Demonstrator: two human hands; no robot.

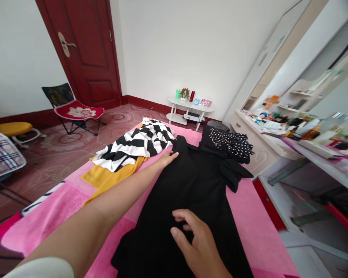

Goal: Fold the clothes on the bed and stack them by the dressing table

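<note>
A long black short-sleeved garment [188, 185], dress-like in shape, lies spread on the pink bedcover [249, 220]. Its right sleeve is bunched up. At the garment's upper left edge, beside the other sleeve, my left hand [166, 159] touches the cloth with its fingers stretched out. My right hand [195, 241] is over the lower middle of the garment, its fingers loosely curved and apart, holding nothing. Left of the garment lies a heap with a black-and-white striped top [133, 144] over a mustard-yellow cloth [104, 181]. Dark folded clothes with a white-dotted black piece [232, 141] lie at the far right corner.
A cluttered dressing table [281, 143] with bottles stands along the right side. Beyond the bed is a small white table [188, 103] with decorations. A red folding chair [78, 110] and a yellow stool [11, 128] stand left, near a dark red door [87, 50].
</note>
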